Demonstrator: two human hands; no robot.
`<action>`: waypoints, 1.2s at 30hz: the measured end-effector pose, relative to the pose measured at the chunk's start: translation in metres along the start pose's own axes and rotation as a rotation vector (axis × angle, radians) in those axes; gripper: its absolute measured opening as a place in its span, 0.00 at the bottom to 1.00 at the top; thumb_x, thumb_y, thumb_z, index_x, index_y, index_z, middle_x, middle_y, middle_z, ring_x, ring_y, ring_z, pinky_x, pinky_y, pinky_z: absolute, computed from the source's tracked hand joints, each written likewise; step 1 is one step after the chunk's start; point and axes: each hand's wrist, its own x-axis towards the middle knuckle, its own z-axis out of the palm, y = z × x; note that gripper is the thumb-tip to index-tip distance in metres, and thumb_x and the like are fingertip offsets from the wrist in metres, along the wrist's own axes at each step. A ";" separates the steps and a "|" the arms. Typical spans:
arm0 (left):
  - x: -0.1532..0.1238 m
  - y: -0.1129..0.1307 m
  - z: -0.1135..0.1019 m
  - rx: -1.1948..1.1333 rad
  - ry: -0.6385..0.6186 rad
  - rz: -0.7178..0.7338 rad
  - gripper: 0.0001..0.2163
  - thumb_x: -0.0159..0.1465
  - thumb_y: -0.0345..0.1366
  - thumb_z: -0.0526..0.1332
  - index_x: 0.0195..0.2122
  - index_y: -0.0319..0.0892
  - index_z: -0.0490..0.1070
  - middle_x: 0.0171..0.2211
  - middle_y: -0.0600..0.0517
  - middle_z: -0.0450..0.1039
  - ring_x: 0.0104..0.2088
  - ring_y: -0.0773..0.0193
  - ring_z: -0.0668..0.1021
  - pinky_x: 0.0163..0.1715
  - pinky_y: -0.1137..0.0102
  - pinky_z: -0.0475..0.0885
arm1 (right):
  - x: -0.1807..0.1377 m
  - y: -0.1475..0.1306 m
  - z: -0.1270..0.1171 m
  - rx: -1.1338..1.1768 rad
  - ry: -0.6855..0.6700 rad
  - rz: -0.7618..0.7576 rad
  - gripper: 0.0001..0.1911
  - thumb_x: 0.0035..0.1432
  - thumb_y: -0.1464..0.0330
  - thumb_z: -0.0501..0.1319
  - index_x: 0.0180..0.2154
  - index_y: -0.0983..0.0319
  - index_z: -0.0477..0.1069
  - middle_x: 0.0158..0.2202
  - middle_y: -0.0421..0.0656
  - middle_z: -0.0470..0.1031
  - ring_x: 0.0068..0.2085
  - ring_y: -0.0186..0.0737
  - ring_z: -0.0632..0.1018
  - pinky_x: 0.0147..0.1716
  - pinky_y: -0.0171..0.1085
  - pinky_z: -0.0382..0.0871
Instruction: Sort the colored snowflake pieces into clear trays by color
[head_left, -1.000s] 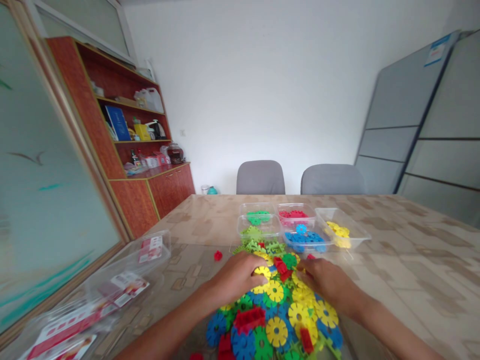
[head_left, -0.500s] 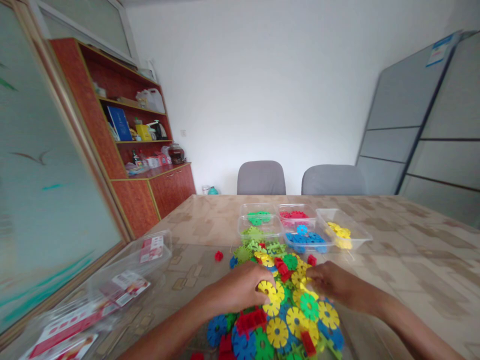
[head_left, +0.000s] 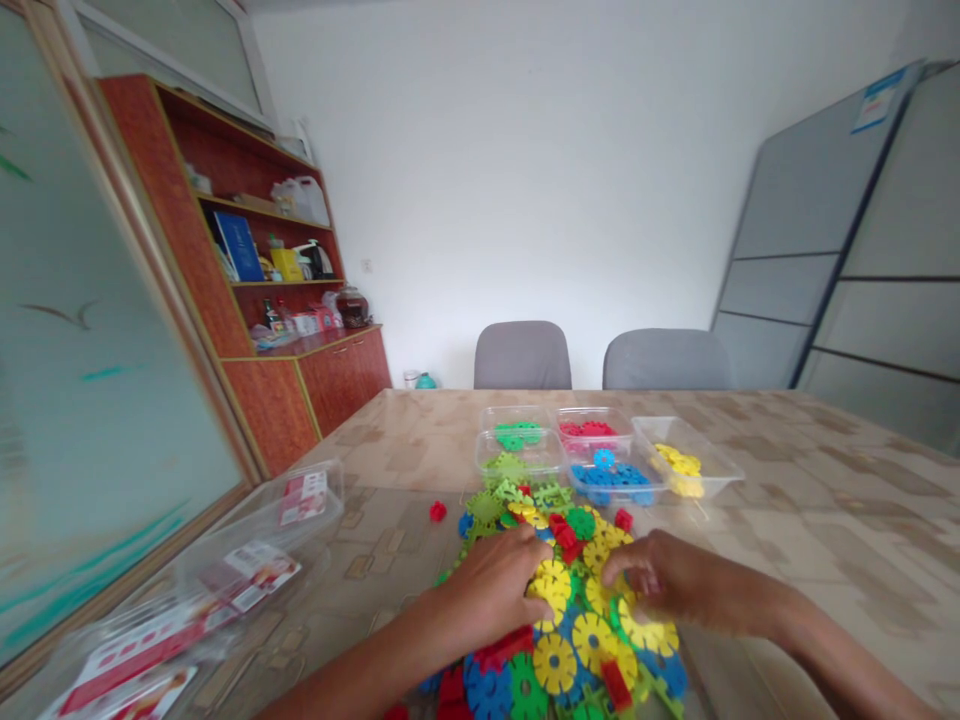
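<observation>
My left hand point(head_left: 504, 580) is closed on a small stack of yellow notched discs point(head_left: 552, 590), pinched between thumb and fingers. To the right, my right hand point(head_left: 670, 582) is curled low over the heap, its fingertips on yellow plastic discs; a yellow disc point(head_left: 649, 632) shows just below the palm. How firmly this hand grips is partly hidden. Under both hands lies a mixed heap of discs: a blue disc point(head_left: 489, 690), a green disc point(head_left: 528, 688), a yellow disc point(head_left: 555, 663) and red blocks point(head_left: 616, 684) among them.
Beyond the heap stand clear tubs: a tub of blue discs point(head_left: 611, 484), a tub of yellow discs point(head_left: 718, 470), a tub of red pieces point(head_left: 592, 435) and tubs with green pieces point(head_left: 517, 437). Clear lids with labels point(head_left: 255, 575) lie left. A red block point(head_left: 437, 511) sits apart.
My left hand has shifted slightly right with its yellow discs. My right hand has moved a little nearer, now covering part of the green disc beside it.
</observation>
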 end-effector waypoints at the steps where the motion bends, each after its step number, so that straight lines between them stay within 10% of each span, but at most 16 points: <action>1: 0.000 0.000 0.000 -0.002 0.001 0.001 0.17 0.55 0.36 0.68 0.44 0.42 0.69 0.45 0.45 0.71 0.49 0.50 0.71 0.49 0.62 0.65 | 0.000 0.001 0.000 -0.010 -0.008 0.005 0.17 0.45 0.79 0.60 0.36 0.57 0.79 0.25 0.38 0.72 0.27 0.35 0.71 0.24 0.31 0.59; 8: 0.000 -0.003 -0.003 -0.132 0.048 0.060 0.10 0.54 0.27 0.64 0.36 0.43 0.68 0.36 0.55 0.71 0.37 0.63 0.72 0.34 0.75 0.62 | -0.013 0.007 -0.016 0.039 -0.164 0.090 0.14 0.45 0.76 0.62 0.33 0.60 0.81 0.25 0.39 0.76 0.26 0.34 0.72 0.24 0.30 0.61; 23: 0.006 -0.011 -0.018 -0.440 0.009 0.000 0.10 0.55 0.29 0.58 0.37 0.40 0.77 0.25 0.55 0.70 0.26 0.67 0.68 0.24 0.77 0.58 | 0.008 0.009 0.014 -0.023 0.064 -0.015 0.17 0.41 0.79 0.63 0.37 0.61 0.72 0.32 0.39 0.70 0.34 0.38 0.72 0.31 0.33 0.62; 36: 0.014 -0.002 0.000 -0.770 0.003 -0.066 0.08 0.55 0.39 0.60 0.30 0.39 0.67 0.19 0.58 0.64 0.18 0.70 0.67 0.19 0.76 0.61 | 0.029 0.004 0.033 0.581 0.116 -0.161 0.16 0.56 0.57 0.64 0.32 0.61 0.62 0.25 0.34 0.61 0.24 0.29 0.64 0.21 0.28 0.59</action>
